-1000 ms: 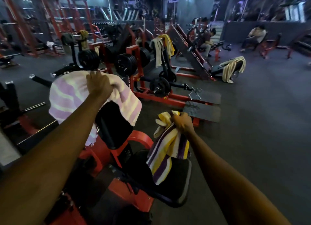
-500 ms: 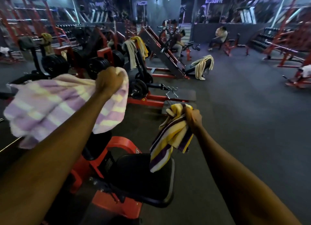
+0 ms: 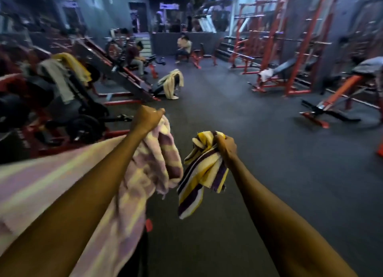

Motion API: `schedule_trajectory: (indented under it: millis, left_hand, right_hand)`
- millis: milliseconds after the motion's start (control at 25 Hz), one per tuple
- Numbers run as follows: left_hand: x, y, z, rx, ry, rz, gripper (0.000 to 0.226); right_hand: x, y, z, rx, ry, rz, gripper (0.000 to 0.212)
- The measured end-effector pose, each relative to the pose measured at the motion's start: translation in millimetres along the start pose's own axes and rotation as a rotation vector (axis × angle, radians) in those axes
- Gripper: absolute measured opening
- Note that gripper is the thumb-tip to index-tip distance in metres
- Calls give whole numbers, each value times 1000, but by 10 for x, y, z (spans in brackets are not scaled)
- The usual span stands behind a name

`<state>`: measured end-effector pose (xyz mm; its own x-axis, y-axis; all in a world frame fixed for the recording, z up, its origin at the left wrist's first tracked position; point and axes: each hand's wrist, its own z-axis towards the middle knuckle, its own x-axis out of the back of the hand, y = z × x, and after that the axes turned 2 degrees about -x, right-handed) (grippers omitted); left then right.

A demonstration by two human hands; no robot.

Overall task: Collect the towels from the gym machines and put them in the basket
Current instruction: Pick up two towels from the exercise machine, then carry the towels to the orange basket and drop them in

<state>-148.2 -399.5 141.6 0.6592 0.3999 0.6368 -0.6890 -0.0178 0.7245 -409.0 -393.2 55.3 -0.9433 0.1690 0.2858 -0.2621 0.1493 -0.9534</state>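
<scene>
My left hand (image 3: 148, 119) grips a large pink and cream striped towel (image 3: 153, 168) that drapes down under my left arm. My right hand (image 3: 226, 145) holds a bunched yellow, purple and white striped towel (image 3: 202, 173), which hangs in front of me. Further off, a grey towel (image 3: 57, 77) and a yellow towel (image 3: 75, 66) hang on a weight machine at the left. A cream towel (image 3: 172, 82) lies over a leg-press seat in the middle distance. A white towel (image 3: 266, 74) rests on a bench at the right. No basket is in view.
Red and black weight machines (image 3: 72, 119) line the left side. Red racks (image 3: 290, 48) and an incline bench (image 3: 339, 98) stand at the right. Dark rubber floor (image 3: 259, 141) stretches ahead between them. Two seated people (image 3: 183, 48) are at the back.
The pink towel has come off the machine's pad and now hangs from my left hand. The view has swung right, away from the red seat, and my two hands have come closer together.
</scene>
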Motion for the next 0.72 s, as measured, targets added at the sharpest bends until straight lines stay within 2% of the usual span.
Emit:
schedule_trajectory:
  millis: [200,360,600,720]
  left_hand:
    - [-1324,866,238,-76,-197,-81,50]
    - [-2200,1631,287,-141,-274,-136,48]
    - [-3402,2276,456,-227,-415,-168,58]
    - [-4024,2606,547,-278,-484,-164,53]
  right_hand:
    - [1199,245,675,12,182,13,27]
    - [2124,422,1046,16,328,-7,30]
    - [3159,904,1358,-56,523,-32,35]
    - [3632,1105,1549,-95,638,-48,31]
